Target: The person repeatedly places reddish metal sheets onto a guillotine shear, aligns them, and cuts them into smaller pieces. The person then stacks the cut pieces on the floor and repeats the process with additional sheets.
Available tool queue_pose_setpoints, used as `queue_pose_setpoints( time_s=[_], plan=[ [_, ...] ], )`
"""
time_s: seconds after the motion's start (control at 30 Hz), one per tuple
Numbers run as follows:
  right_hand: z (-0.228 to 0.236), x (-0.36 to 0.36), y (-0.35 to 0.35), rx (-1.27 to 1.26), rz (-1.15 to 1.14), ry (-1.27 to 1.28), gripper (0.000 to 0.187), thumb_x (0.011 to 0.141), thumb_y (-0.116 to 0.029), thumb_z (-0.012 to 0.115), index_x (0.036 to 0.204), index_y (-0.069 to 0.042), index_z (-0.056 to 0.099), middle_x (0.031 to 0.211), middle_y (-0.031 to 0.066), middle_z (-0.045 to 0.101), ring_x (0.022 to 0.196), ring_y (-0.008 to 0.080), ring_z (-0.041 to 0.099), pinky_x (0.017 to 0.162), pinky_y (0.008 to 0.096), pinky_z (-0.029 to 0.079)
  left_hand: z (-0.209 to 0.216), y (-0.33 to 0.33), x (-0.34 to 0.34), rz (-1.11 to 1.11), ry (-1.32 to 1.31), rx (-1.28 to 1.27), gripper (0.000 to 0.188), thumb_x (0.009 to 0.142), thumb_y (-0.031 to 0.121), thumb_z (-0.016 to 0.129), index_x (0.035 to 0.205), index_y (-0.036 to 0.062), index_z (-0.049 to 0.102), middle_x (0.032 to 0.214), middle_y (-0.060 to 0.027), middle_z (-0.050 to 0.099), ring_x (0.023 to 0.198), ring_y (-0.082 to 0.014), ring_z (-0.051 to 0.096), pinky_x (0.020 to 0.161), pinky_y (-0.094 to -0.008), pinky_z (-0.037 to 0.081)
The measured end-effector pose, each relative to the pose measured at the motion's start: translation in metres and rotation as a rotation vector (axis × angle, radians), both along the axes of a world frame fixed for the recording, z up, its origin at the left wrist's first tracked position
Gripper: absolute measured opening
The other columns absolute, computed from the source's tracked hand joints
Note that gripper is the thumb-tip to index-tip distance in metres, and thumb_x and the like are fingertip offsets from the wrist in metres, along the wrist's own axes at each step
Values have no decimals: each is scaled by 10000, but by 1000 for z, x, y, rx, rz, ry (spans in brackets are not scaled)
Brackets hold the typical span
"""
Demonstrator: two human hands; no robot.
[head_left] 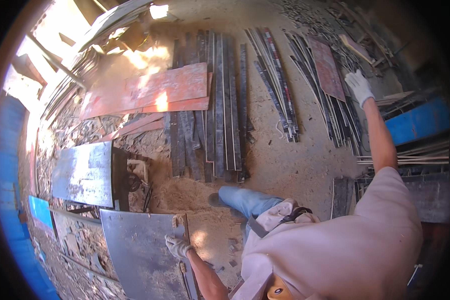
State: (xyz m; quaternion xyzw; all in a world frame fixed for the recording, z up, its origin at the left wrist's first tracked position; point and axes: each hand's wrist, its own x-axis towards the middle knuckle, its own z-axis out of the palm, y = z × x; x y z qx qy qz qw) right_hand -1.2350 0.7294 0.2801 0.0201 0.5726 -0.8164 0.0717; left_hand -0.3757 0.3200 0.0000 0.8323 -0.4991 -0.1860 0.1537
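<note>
My left hand (178, 247), in a whitish work glove, lies at the right edge of a dark, smooth tabletop (135, 245), fingers stretched toward the left. Close to its fingertips are a small upright fitting (179, 231) and some sawdust. Nothing shows in that hand. My right arm reaches far out to the upper right, where my gloved right hand (360, 89) is spread and holds nothing visible. Nearest to it is a reddish board (327, 69) lying on a bundle of long dark strips (330, 117); whether the glove touches the board I cannot tell.
Ahead lie long dark strips (227, 105) in rows, with reddish panels (150, 90) across some. A second dark tabletop (82, 172) stands left, a motor-like machine part (135, 180) beside it. Scraps (77, 245) litter the left ground. A blue panel (419, 121) is at right.
</note>
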Motion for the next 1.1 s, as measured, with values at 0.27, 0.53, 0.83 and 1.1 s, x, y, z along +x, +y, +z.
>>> queue_pose_setpoints(
  time_s=[0.27, 0.53, 0.83, 1.1],
  plan=[
    [-214, 96, 6, 399, 161, -476, 214, 1023, -71, 550, 1212, -27, 638, 1011, 168, 707, 897, 348, 749, 797, 496, 657, 8, 38, -10, 13, 40, -409, 468, 1067, 420, 584, 1258, 15, 722, 1232, -221, 721, 1108, -370, 682, 971, -447, 518],
    [-370, 68, 52, 378, 460, -726, 419, 1053, -219, 420, 1380, 22, 522, 1307, 303, 619, 1115, 526, 653, 956, 691, 543, 10, 194, -199, -125, 98, -89, 404, 1014, 379, 664, 1206, 32, 737, 1114, -172, 711, 1069, -357, 655, 972, -467, 504],
    [-366, -56, -131, 564, 583, -705, 337, 1015, -65, 560, 1339, 23, 540, 1071, 223, 709, 914, 376, 745, 768, 525, 660, 18, 93, -454, -517, 221, -6, 449, 964, 449, 700, 1244, 98, 717, 1134, -131, 705, 1112, -347, 644, 974, -458, 500],
    [-473, -130, -343, 542, 693, -651, 185, 1039, -171, 548, 1170, -63, 621, 1040, 141, 711, 895, 364, 733, 765, 532, 629, -26, -45, -611, -699, 157, 63, 568, 935, 469, 727, 1337, 75, 650, 1252, -168, 660, 1189, -387, 605, 1022, -502, 475]
  ],
)
